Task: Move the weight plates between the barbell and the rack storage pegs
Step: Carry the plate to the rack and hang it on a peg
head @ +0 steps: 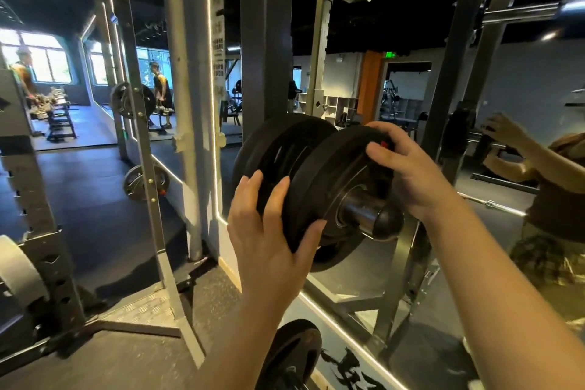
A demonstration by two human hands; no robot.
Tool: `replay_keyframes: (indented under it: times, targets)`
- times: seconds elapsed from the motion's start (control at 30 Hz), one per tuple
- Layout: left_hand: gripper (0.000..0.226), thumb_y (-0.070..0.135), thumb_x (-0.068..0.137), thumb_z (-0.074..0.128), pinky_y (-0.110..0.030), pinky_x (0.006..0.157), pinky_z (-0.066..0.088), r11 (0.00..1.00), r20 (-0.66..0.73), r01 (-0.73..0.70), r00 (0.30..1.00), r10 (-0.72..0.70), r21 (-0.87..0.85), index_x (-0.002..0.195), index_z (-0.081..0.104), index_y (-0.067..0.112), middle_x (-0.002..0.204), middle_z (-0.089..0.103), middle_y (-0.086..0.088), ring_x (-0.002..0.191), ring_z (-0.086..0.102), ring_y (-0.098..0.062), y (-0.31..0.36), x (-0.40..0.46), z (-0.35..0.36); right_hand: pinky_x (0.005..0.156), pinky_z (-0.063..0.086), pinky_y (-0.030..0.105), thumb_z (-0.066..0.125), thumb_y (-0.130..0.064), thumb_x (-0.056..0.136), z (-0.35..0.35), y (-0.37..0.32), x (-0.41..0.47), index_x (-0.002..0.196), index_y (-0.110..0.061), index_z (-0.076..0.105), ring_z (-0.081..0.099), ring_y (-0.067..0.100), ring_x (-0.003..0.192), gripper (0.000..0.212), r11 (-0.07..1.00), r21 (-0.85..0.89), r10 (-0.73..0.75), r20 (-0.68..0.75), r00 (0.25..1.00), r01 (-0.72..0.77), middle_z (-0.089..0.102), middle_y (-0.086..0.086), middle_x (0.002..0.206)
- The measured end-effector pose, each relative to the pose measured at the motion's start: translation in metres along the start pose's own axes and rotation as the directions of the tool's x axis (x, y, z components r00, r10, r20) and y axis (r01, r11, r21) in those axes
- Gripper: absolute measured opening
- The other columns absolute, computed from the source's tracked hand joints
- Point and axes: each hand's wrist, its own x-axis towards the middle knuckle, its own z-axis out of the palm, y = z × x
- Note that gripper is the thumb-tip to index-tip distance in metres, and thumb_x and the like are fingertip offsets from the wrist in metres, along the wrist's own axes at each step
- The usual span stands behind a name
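Note:
A black weight plate (332, 174) sits on a chrome storage peg (368, 214) with a black end cap, fixed to the rack upright. My left hand (269, 231) grips the plate's lower left rim, thumb on the front face and fingers behind. My right hand (408, 168) grips the upper right rim, fingers curled over the edge. Further black plates (278, 149) stand behind it on the same peg. The barbell (522, 13) lies high at the upper right. Another plate (291, 355) hangs on a lower peg at the bottom.
A wall mirror (506, 123) just behind the rack reflects my arms. Rack uprights (266, 41) stand left and right of the peg. A second rack (139, 149) with plates stands to the left. People stand far back left. A grey padded part (15, 272) juts at the left edge.

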Motion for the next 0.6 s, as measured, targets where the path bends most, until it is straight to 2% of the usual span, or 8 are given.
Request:
replay_keyframes:
  times: [0.17,0.23,0.33,0.4,0.47,0.53,0.6]
  targets:
    - [0.062,0.058,0.088,0.049,-0.053,0.107,0.033,0.999,0.064,0.001,0.998,-0.004,0.048,0.136,0.04,0.02,0.146,0.031,-0.012,0.137,0.031,-0.032,-0.001,0.021,-0.009,0.082,0.053,0.035,0.071,-0.029,0.078,0.004,0.006,-0.004,0.127,-0.023,0.057,0.065,0.023,0.107,0.051,0.984,0.162,0.088,-0.087,0.992,-0.073,0.065,0.003,0.115]
    - [0.065,0.059,0.084,0.055,-0.051,0.107,0.034,0.998,0.095,0.027,0.995,-0.033,0.063,0.136,0.045,0.02,0.145,0.035,-0.011,0.136,0.032,-0.03,0.004,0.034,-0.017,0.085,0.054,0.039,0.068,-0.027,0.079,0.006,0.01,-0.01,0.127,-0.023,0.058,0.065,0.024,0.107,0.05,0.954,0.269,0.171,-0.124,0.977,-0.133,0.067,0.004,0.116]
    - [0.075,0.066,0.075,0.059,-0.049,0.107,0.034,0.985,0.16,0.16,0.973,-0.168,0.059,0.137,0.037,0.029,0.145,0.031,-0.004,0.136,0.029,-0.024,0.017,0.059,-0.028,0.094,0.05,0.049,0.065,-0.027,0.086,0.009,0.02,-0.018,0.129,-0.022,0.057,0.064,0.029,0.111,0.044,0.88,0.429,0.279,-0.127,0.952,-0.201,0.067,0.008,0.12]
    - [0.076,0.065,0.075,0.061,-0.051,0.108,0.034,0.985,0.16,0.15,0.974,-0.162,0.085,0.138,0.034,0.03,0.145,0.032,-0.004,0.135,0.028,-0.023,0.026,0.066,-0.031,0.099,0.046,0.052,0.063,-0.031,0.088,0.01,0.023,-0.024,0.128,-0.022,0.057,0.064,0.029,0.11,0.041,0.844,0.483,0.321,-0.109,0.941,-0.232,0.068,0.008,0.119]
    - [0.077,0.062,0.076,0.063,-0.051,0.107,0.036,0.993,0.13,0.089,0.987,-0.099,0.081,0.138,0.033,0.028,0.143,0.035,-0.006,0.134,0.03,-0.024,0.029,0.059,-0.035,0.102,0.043,0.053,0.065,-0.037,0.084,0.01,0.024,-0.027,0.128,-0.025,0.055,0.064,0.028,0.11,0.047,0.878,0.4,0.32,-0.087,0.943,-0.261,0.068,0.006,0.119]
    - [0.083,0.064,0.074,0.066,-0.049,0.107,0.034,0.996,0.093,-0.001,0.996,-0.007,0.092,0.139,0.034,0.023,0.142,0.037,-0.011,0.135,0.034,-0.029,0.023,0.039,-0.035,0.104,0.043,0.051,0.069,-0.045,0.074,0.009,0.024,-0.028,0.133,-0.033,0.048,0.06,0.025,0.115,0.063,0.966,0.111,0.246,-0.105,0.964,-0.234,0.061,0.002,0.127]
    - [0.092,0.071,0.07,0.065,-0.051,0.109,0.031,0.992,0.057,-0.039,0.998,0.033,0.123,0.14,0.035,0.02,0.145,0.035,-0.016,0.137,0.033,-0.034,0.014,0.026,-0.033,0.101,0.044,0.046,0.073,-0.048,0.066,0.009,0.01,-0.022,0.136,-0.042,0.04,0.051,0.021,0.121,0.077,0.988,-0.094,0.116,-0.102,0.988,-0.126,0.047,-0.004,0.137]
